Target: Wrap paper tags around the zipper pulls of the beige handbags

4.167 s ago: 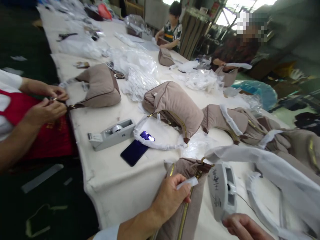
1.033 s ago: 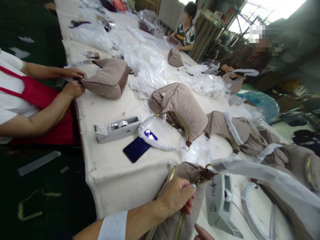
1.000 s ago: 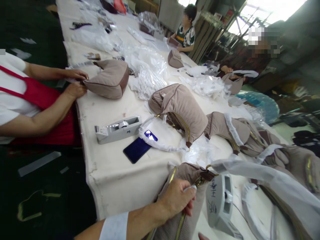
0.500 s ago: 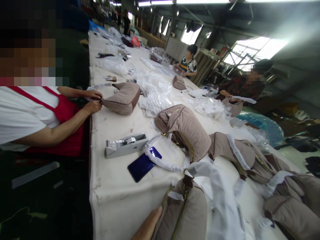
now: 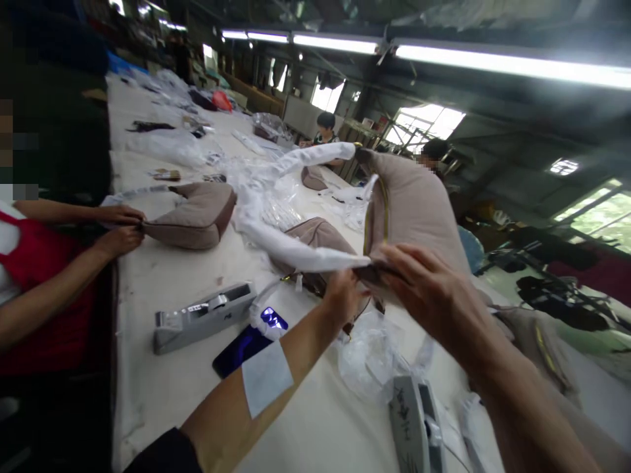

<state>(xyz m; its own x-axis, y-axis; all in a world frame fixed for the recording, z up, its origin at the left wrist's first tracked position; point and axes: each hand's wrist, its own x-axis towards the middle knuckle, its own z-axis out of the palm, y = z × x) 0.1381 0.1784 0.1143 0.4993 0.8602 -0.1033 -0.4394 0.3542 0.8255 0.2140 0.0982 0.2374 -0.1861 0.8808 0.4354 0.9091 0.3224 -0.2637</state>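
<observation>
Both my hands hold a taupe handbag (image 5: 411,203) up in the air above the white table (image 5: 158,276). My left hand (image 5: 348,295) is closed on the bag's near end, where the white-wrapped strap (image 5: 290,246) joins it. My right hand (image 5: 426,289) grips the same end from the right, fingers curled over the fabric. The strap loops up and back to the bag's far end. A gold zipper runs along the bag's side.
On the table lie a grey tape dispenser (image 5: 200,316), a dark blue phone (image 5: 244,341), a second dispenser (image 5: 411,420) near me, crumpled plastic (image 5: 369,351) and more taupe bags (image 5: 194,220). A person in a red apron (image 5: 59,276) works at left; two other people sit far across.
The bag has been lifted from the table into the air, and my right hand has come up to grip it. The camera has tilted upward.
</observation>
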